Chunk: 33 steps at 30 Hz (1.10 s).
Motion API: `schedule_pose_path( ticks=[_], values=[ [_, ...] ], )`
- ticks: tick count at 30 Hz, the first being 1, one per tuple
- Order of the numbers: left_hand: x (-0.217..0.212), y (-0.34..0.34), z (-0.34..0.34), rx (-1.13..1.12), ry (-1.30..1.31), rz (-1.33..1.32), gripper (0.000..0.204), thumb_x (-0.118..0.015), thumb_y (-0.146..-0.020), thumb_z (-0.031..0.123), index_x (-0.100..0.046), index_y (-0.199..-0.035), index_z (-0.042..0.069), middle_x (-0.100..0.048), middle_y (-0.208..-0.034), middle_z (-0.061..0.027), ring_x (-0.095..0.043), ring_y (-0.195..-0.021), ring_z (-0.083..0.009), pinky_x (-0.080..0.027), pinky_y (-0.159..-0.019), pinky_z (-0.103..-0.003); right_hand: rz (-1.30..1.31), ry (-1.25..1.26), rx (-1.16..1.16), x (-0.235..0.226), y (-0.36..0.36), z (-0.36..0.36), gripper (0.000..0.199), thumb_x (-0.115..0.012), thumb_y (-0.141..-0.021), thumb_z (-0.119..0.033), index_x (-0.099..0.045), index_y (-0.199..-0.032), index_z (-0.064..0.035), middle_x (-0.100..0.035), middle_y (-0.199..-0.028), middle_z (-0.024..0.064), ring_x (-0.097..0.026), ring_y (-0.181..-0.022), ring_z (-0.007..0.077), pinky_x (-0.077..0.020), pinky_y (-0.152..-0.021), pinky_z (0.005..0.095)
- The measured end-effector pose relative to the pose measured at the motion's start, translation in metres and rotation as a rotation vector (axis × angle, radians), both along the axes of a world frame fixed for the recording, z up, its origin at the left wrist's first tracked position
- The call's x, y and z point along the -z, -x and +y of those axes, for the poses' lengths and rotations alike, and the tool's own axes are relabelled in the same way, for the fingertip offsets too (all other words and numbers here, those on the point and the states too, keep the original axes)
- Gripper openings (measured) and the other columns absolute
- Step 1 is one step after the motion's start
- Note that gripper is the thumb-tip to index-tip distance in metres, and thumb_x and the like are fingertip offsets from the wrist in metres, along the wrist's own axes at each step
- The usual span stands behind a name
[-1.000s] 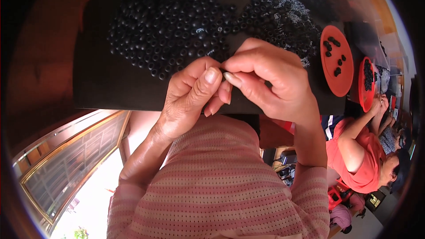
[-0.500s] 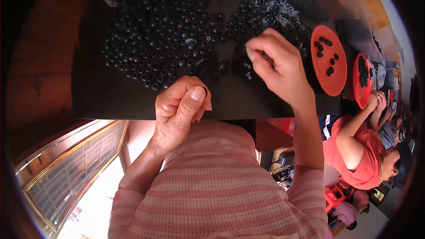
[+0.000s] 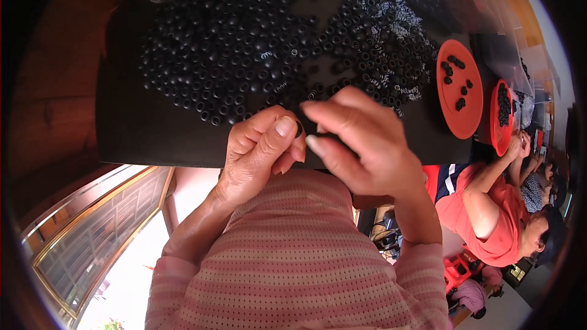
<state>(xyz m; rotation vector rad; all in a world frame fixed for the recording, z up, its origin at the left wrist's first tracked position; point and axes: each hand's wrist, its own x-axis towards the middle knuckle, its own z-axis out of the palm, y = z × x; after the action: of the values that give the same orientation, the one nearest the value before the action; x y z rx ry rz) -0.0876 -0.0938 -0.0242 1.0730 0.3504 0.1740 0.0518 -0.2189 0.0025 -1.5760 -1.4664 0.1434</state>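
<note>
Black table (image 3: 153,140) filling the upper half of the head view, strewn with a dense heap of small black rings (image 3: 244,43), loose and single-layered, probably so that one at a time can be picked off the near edge. Mixed in toward the right, a patch of small coiled springs (image 3: 397,18), pale against the black. Farther right, two orange dishes: the nearer orange dish (image 3: 449,107) carrying only a few dark pieces, the farther orange dish (image 3: 495,137) holding a fuller clump, seemingly to keep those pieces apart from the raw pile.

Left hand (image 3: 260,153) curled nearly closed just over the table's near edge, thumb pressed toward the forefinger, with a small black ring (image 3: 299,128) pinched at the fingertips and held up close, likely for a steady view. Right hand (image 3: 361,140) looser, fingers bent but spread, forefinger and thumb tips drawn toward the ring and almost meeting it; whether anything sits between those tips cannot be told, too small and shadowed. Both hands just apart, above a pink striped sleeve (image 3: 293,263).

At the right rim, another person in an orange shirt (image 3: 489,220), seated at the same table.
</note>
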Motion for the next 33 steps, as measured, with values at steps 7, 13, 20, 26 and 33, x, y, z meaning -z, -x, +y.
schedule_pose_path(
  ticks=[7, 13, 20, 26, 33],
  values=[
    [0.004, -0.004, 0.004, -0.011, -0.014, -0.044, 0.036, -0.048, -0.102, 0.034, -0.059, -0.087, 0.004, -0.056, -0.069, 0.0008, -0.043, -0.055, -0.0029, -0.036, -0.049, -0.018, -0.072, -0.038, 0.055, 0.015, 0.009, 0.010, 0.027, -0.071, -0.071, -0.001, -0.064, -0.097, 0.0001, -0.051, -0.072, 0.0053, -0.054, -0.053, 0.0183, -0.0416, -0.042, 0.0305],
    [0.009, -0.003, 0.005, 0.014, 0.068, -0.094, 0.028, -0.047, -0.103, 0.027, -0.056, -0.102, 0.000, -0.058, -0.078, -0.0025, -0.046, -0.060, -0.0037, -0.038, -0.052, -0.017, -0.078, -0.077, 0.034, 0.022, 0.002, 0.012, 0.028, -0.072, -0.070, 0.000, -0.065, -0.097, -0.0016, -0.051, -0.072, 0.0044, -0.054, -0.054, 0.0176, -0.0418, -0.043, 0.0295],
    [0.010, 0.004, 0.010, 0.026, 0.106, -0.089, 0.023, -0.047, -0.102, 0.021, -0.056, -0.100, 0.000, -0.059, -0.079, -0.0035, -0.046, -0.059, -0.0053, -0.038, -0.052, -0.020, -0.089, 0.020, 0.004, 0.013, -0.040, 0.024, 0.022, -0.067, -0.080, 0.006, -0.066, -0.101, 0.0013, -0.057, -0.082, 0.0090, -0.055, -0.066, 0.0172, -0.0445, -0.058, 0.0259],
    [0.011, 0.003, 0.008, 0.042, 0.126, -0.062, 0.021, -0.049, -0.101, 0.020, -0.057, -0.097, 0.001, -0.058, -0.076, -0.0028, -0.045, -0.058, -0.0053, -0.037, -0.052, -0.020, -0.383, 0.319, 0.138, 0.019, -0.050, 0.055, 0.008, -0.065, -0.082, -0.007, -0.061, -0.089, -0.0044, -0.055, -0.086, 0.0063, -0.062, -0.075, 0.0281, -0.0493, -0.059, 0.0396],
    [0.015, 0.003, 0.012, 0.058, 0.119, -0.098, 0.020, -0.049, -0.101, 0.020, -0.057, -0.097, 0.002, -0.057, -0.076, -0.0019, -0.045, -0.059, -0.0050, -0.037, -0.052, -0.020, -0.426, 0.409, 0.192, 0.013, -0.057, 0.044, 0.015, -0.064, -0.082, -0.002, -0.061, -0.096, -0.0053, -0.057, -0.090, 0.0083, -0.061, -0.074, 0.0315, -0.0480, -0.063, 0.0404]
  ],
)
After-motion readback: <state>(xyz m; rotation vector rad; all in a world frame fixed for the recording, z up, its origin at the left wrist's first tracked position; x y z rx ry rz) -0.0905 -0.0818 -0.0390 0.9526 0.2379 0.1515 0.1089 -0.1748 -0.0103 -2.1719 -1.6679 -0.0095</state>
